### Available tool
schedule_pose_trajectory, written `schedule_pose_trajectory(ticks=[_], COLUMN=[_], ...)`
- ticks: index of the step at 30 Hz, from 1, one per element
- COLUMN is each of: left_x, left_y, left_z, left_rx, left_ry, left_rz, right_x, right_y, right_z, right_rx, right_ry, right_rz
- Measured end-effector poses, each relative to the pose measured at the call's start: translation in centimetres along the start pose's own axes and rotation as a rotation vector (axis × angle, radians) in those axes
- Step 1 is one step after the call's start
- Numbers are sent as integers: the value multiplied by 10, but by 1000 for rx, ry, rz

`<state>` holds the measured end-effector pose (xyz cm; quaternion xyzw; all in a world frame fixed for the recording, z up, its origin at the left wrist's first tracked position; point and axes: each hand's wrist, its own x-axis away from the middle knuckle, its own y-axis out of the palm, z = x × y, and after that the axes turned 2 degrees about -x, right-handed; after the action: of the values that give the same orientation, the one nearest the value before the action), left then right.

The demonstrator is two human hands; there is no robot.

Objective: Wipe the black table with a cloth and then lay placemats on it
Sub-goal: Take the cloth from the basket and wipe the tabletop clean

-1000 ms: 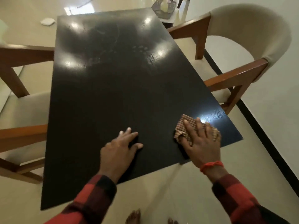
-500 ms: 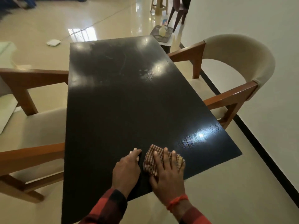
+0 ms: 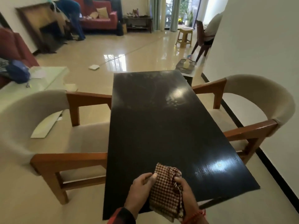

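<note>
Now both hands [image 3: 140,189] grip cloth [image 3: 165,189] over table [image 3: 161,126].

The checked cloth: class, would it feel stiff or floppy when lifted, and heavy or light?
Probably floppy: the cloth bunches and drapes between the left hand and right hand. Likely light, since fingers pinch it.

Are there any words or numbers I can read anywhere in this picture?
None: no words or numbers can be read.
The cloth that both hands hold shows only a checked pattern.
The black table shows only smudges and glare.
The papers on the glass table are too blurred to read.
</note>
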<state>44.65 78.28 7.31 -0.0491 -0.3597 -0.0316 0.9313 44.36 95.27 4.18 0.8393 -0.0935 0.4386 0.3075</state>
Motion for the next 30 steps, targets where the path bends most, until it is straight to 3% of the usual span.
schedule_pose_trajectory(ticks=[3, 5, 9, 17, 23, 30], left_x=[43, 69, 116, 161, 182, 198], left_y=[-20, -33, -64, -153, -258, -382], left_z=[-2, -10, -34, -64, -61, -55], left_rx=[125, 175, 230, 398, 461, 486], left_ry=[-10, 6, 108, 183, 277, 327], left_rz=[-25, 53, 272, 396, 468, 435], right_x=[16, 20, 64, 102, 105, 114], right_y=[12, 18, 56, 148, 243, 353], right_z=[18, 30, 56, 99, 151, 211], right_rx=[92, 205, 353, 686, 704, 636], right_ry=[70, 89, 184, 85, -17, -58], right_rz=[-83, -96, -286, -348, -429, -421])
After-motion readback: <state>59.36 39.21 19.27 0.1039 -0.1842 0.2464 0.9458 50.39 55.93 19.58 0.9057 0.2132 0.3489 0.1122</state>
